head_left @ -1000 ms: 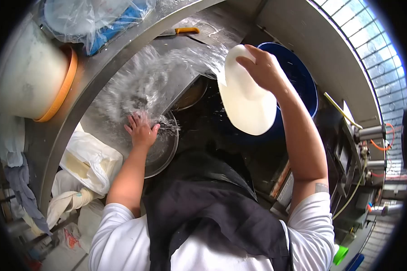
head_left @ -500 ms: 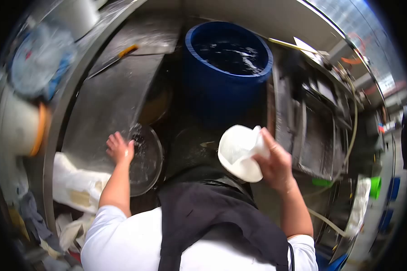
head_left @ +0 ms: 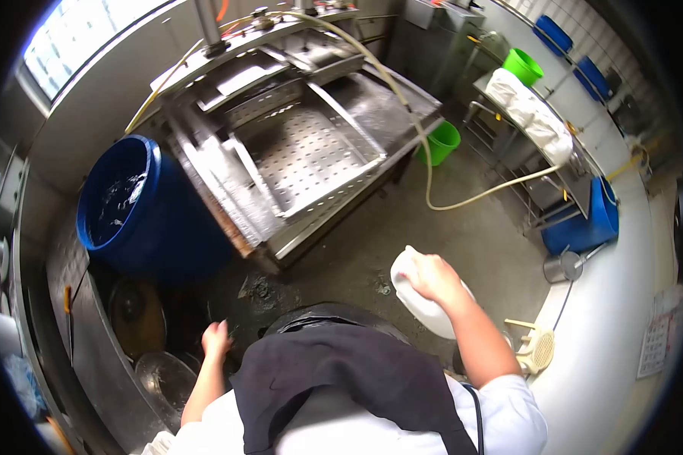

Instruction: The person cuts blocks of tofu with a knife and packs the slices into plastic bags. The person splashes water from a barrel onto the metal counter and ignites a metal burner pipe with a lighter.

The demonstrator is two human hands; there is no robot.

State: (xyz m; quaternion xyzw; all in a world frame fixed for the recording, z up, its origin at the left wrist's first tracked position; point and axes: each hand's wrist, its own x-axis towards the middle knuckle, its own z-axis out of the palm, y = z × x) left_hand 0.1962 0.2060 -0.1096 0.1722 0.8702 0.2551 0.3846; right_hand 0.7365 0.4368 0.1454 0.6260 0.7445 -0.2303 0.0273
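My right hand [head_left: 432, 279] is wrapped round the handle of a white plastic jug [head_left: 426, 309], whose opening is mostly hidden from this angle. It hangs over the wet floor, right of my dark apron. Low at the left, my left hand [head_left: 216, 339] holds nothing; its fingers are loosely bent and partly hidden. Beside that arm is a round metal lid or basin [head_left: 165, 379]. A blue barrel [head_left: 155, 205] of water stands farther off at the left.
Ahead is a steel sink table [head_left: 311, 144] with a perforated tray. A pale hose [head_left: 430, 178] trails across the floor [head_left: 463, 243] to a rack. Green buckets [head_left: 442, 142], a blue tub [head_left: 588, 224], a saucepan [head_left: 561, 267] and a cream stool [head_left: 537, 349] are at the right.
The view has swung right, so the barrel now appears at the left. My left hand has come off the steel counter. My right hand still holds the jug, now turned.
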